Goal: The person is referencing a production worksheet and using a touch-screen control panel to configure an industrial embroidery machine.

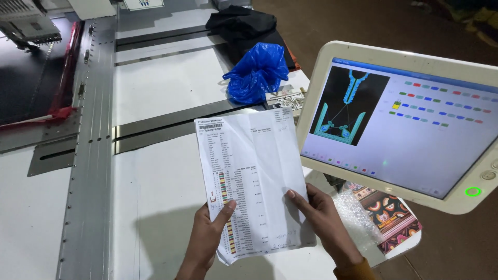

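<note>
I see both hands, left hand (207,236) and right hand (322,220), pinching the printed sheet (254,176); loosely, I think, so it could slip onto the worktop (155,207).

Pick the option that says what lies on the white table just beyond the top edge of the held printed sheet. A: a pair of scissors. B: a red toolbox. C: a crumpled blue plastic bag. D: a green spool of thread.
C: a crumpled blue plastic bag sits on the white table beyond the printed sheet, which the left hand and right hand hold.
</note>
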